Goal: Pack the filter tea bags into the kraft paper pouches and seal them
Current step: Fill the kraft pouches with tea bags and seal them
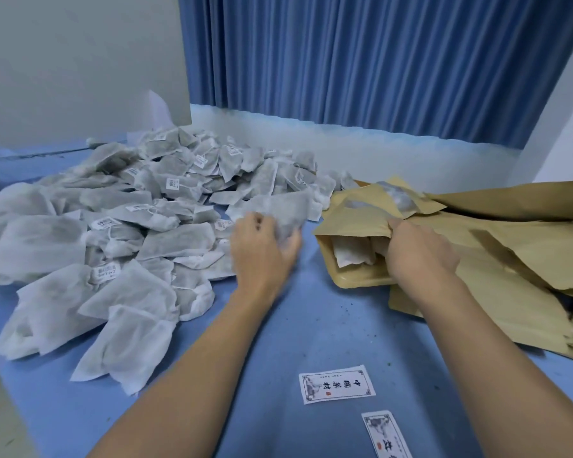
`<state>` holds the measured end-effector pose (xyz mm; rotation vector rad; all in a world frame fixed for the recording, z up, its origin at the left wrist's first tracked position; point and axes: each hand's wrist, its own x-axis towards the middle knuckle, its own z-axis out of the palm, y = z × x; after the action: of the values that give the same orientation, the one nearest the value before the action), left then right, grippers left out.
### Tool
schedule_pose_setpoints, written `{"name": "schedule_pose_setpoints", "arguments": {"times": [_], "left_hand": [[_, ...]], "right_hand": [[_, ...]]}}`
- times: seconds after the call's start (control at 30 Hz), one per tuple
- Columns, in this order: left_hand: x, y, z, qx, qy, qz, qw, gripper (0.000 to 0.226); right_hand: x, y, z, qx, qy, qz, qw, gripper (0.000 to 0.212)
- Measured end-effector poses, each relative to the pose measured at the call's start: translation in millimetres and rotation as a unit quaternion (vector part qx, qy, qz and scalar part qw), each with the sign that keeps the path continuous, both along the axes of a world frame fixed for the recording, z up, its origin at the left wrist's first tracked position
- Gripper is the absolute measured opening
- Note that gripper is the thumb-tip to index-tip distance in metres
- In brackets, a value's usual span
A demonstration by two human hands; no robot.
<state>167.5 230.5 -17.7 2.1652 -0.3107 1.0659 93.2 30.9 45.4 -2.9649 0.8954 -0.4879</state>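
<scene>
On the table [295, 325], tea bags [113, 226] heap at the left, kraft pouches [477, 259] pile at the right edge, two labels [336, 384] lie near the front.

The left hand [265, 249] is smeared by motion, and the tea bag [290, 223] its fingers curl round, at its 1 o'clock, blurs with it. The right hand [420, 252] pinches the open pouch [351, 223] by its upper lip, with the fingertips hidden in the mouth. The packed bags [351, 256] show only their ends. The pouch pile [510, 259] runs off at 3 o'clock, the heap [80, 233] at 9 o'clock, and the label [386, 434] at 6 o'clock. The tag print is too small to read.
</scene>
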Motion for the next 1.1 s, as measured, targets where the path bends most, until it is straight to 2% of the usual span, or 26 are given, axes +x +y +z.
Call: {"name": "schedule_pose_setpoints", "arguments": {"times": [0.03,0.1,0.13,0.23,0.3,0.37,0.47,0.57,0.63,0.7,0.77,0.87,0.9,0.97,1.0,1.1], "left_hand": [[-14.4,-12.4,4.0,-0.009,-0.052,-0.058,0.997,0.033],[-40.0,-37.6,10.6,0.012,-0.072,-0.138,0.988,0.032],[-50.2,-50.3,12.7,0.044,-0.038,-0.156,0.986,0.032],[-67.4,-84.5,15.9,0.156,0.141,-0.166,0.963,0.023],[-68.2,-98.3,23.8,0.195,0.206,-0.177,0.942,0.019],[-67.6,-103.9,31.7,0.204,0.258,-0.22,0.918,0.014],[-72.4,-107.0,32.8,0.272,0.295,-0.249,0.882,0.029],[-65.4,-116.8,42.8,0.219,0.268,-0.25,0.904,0.026],[-53.9,-130.0,55.8,0.197,0.335,-0.307,0.868,0.024],[-37.8,-138.4,58.9,0.149,0.416,-0.347,0.827,0.034],[-29.3,-141.2,58.9,0.073,0.449,-0.334,0.826,0.041],[-39.0,-155.7,58.9,0.037,0.459,-0.348,0.816,0.024],[-48.2,-163.3,62.5,0.062,0.45,-0.352,0.819,0.018],[-65.4,-180.9,60.3,0.044,0.41,-0.41,0.814,0.028],[-73.5,-186.4,56.8,0.05,0.361,-0.435,0.823,0.031],[-99.3,-171.8,38.5,0.007,0.133,-0.387,0.912,0.02]], "right_hand": [[0.6,0.6,0.6,0.004,-0.001,0.0,1.0,0.04],[1.5,0.8,3.0,0.005,0.002,0.002,1.0,0.038],[2.0,0.2,4.5,0.006,0.003,0.003,1.0,0.036],[-0.9,-5.2,8.0,0.019,-0.008,0.008,1.0,0.023],[-5.9,-12.9,7.6,0.012,-0.022,0.025,0.999,0.016],[-10.2,-22.6,7.2,0.004,-0.031,0.034,0.999,0.027],[-14.1,-39.7,12.4,0.018,-0.027,0.017,0.999,0.054],[-24.0,-43.0,20.4,0.026,-0.023,0.056,0.998,0.064],[-36.0,-36.1,24.7,0.006,-0.015,0.118,0.993,0.065],[-52.8,-24.9,23.6,-0.003,-0.017,0.151,0.988,0.064],[-66.9,-13.3,16.7,-0.045,-0.016,0.169,0.984,0.067],[-75.4,-13.9,11.2,-0.1,0.0,0.132,0.986,0.077],[-76.8,-20.7,12.5,-0.099,-0.008,0.108,0.989,0.075],[-79.6,-37.0,17.1,-0.086,-0.028,0.063,0.994,0.065],[-81.1,-45.1,18.8,-0.088,-0.038,0.049,0.994,0.059],[-84.8,-63.6,26.8,-0.073,-0.064,0.014,0.995,0.045]]}}
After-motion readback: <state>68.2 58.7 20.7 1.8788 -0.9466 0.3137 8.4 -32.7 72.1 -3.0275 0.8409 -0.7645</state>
